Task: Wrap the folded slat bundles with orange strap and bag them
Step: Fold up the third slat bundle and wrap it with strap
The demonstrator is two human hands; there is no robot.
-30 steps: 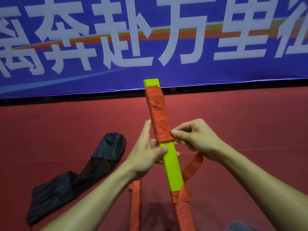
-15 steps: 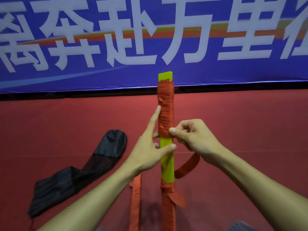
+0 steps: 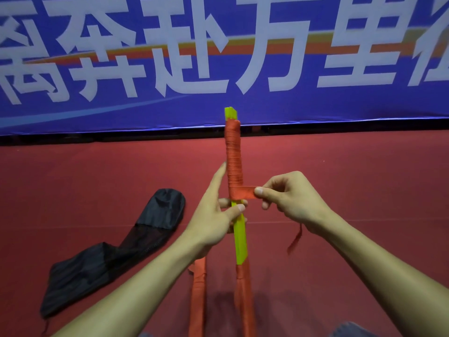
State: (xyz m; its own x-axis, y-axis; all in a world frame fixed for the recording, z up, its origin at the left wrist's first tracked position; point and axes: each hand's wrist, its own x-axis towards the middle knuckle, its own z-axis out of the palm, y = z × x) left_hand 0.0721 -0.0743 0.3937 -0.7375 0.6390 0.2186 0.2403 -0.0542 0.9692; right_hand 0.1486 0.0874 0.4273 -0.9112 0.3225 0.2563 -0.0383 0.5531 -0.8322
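A yellow-green folded slat bundle [image 3: 240, 239] stands nearly upright in front of me, its upper part wound in orange strap [image 3: 233, 164]. My left hand [image 3: 213, 220] grips the bare yellow middle of the bundle, thumb across the front and index finger stretched up along the wrapped part. My right hand [image 3: 289, 200] pinches the strap's free run [image 3: 244, 192], pulled out flat to the right at the lower edge of the wrapping. A strap tail hangs below my right wrist. A second orange-wrapped bundle [image 3: 198, 295] stands beside the first, lower left.
A black fabric bag [image 3: 116, 249] lies flat on the red floor [image 3: 364, 181] to the left. A blue banner with large white characters [image 3: 218, 57] stands as a wall along the far edge of the floor.
The bundle has turned so its narrow edge faces me. My right hand has drawn the strap out sideways to the right, away from the bundle. The loose strap loop below has shifted toward my right wrist.
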